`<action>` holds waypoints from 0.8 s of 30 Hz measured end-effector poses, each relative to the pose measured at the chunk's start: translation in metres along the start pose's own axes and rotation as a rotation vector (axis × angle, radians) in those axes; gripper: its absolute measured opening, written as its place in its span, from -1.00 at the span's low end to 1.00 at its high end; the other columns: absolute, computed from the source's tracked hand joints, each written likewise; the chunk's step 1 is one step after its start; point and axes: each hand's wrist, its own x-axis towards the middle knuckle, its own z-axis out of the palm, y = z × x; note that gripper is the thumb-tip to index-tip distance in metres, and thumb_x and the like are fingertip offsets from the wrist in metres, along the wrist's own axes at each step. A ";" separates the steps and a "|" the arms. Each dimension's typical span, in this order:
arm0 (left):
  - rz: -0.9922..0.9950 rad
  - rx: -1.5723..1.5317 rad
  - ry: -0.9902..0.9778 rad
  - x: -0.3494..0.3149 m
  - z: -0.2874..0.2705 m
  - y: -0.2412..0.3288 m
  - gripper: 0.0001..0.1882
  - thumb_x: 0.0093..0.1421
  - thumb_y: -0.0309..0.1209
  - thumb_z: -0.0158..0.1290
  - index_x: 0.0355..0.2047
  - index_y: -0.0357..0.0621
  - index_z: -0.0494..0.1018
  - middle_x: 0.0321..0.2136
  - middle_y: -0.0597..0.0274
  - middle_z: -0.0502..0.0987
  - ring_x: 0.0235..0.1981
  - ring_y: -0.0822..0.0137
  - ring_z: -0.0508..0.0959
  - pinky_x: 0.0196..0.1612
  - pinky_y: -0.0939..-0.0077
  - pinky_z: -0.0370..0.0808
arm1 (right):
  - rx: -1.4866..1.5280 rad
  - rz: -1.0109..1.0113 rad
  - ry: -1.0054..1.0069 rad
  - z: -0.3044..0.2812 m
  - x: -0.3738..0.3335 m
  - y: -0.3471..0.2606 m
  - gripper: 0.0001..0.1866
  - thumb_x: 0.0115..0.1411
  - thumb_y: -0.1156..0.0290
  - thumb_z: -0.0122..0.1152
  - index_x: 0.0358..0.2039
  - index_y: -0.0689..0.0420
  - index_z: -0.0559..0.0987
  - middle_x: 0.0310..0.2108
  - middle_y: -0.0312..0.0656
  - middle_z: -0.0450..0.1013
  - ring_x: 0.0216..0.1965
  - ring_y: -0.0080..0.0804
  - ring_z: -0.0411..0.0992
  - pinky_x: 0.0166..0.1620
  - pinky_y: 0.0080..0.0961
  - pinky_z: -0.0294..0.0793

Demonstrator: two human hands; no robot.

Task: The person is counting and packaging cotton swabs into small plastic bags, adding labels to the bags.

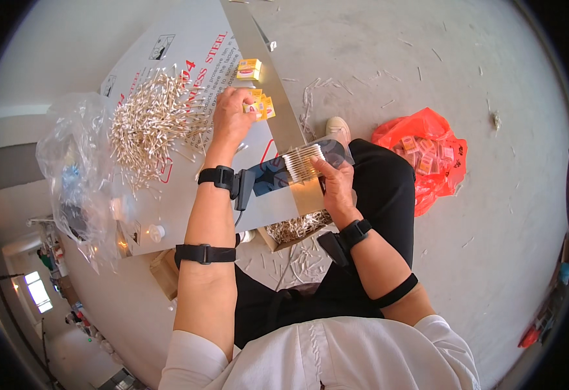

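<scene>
**Swab row in R hand, L hand at boxes**

Swab row (pixel 295 165) w/ clear plastic, over tabletop's (pixel 174 214) R edge, nr near-R corner. Best: light thumb pressure, tips level, so sticks prob. don't fan. R hand (pixel 337 185) nearly closed, thumb clamping row; underside fingers hidden. L hand (pixel 232 117) curled, touching yellow boxes (pixel 267 108) nr R edge; can't tell if pinching.

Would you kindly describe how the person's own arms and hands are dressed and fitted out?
The left hand and right hand are ungloved. White sleeves end above the elbows. Each forearm wears two black straps, one at the wrist carrying a dark, boxy device; a thin dark cable hangs from the left one.
</scene>
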 end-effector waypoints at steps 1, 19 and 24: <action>0.029 0.018 0.026 0.000 0.001 0.003 -0.67 -0.15 -0.57 0.28 -0.34 -0.12 0.47 -0.33 0.24 0.51 -0.16 0.11 0.47 -0.04 0.24 0.45 | -0.027 -0.022 0.007 -0.002 0.001 0.000 -0.85 0.08 0.55 0.36 -0.30 0.20 0.61 -0.35 -0.34 0.57 -0.36 -0.57 0.48 -0.22 -0.59 0.45; -0.479 -0.623 -0.472 -0.048 -0.022 0.039 -0.91 0.10 -0.52 0.24 -0.48 -0.20 0.52 -0.70 0.45 0.43 -0.75 0.69 0.27 -0.73 0.72 0.09 | 0.060 -0.002 0.066 -0.001 0.004 0.004 -0.80 0.22 0.31 0.30 -0.28 0.20 0.63 -0.35 -0.37 0.55 -0.36 -0.64 0.45 -0.24 -0.63 0.41; -0.474 -0.557 -0.497 -0.066 -0.012 0.051 -0.86 0.08 -0.51 0.25 -0.56 -0.22 0.51 -0.71 0.42 0.42 -0.72 0.65 0.32 -0.70 0.69 0.14 | 0.051 0.000 0.057 -0.002 0.004 0.005 -0.82 0.23 0.34 0.29 -0.29 0.20 0.64 -0.35 -0.38 0.55 -0.36 -0.66 0.44 -0.24 -0.63 0.40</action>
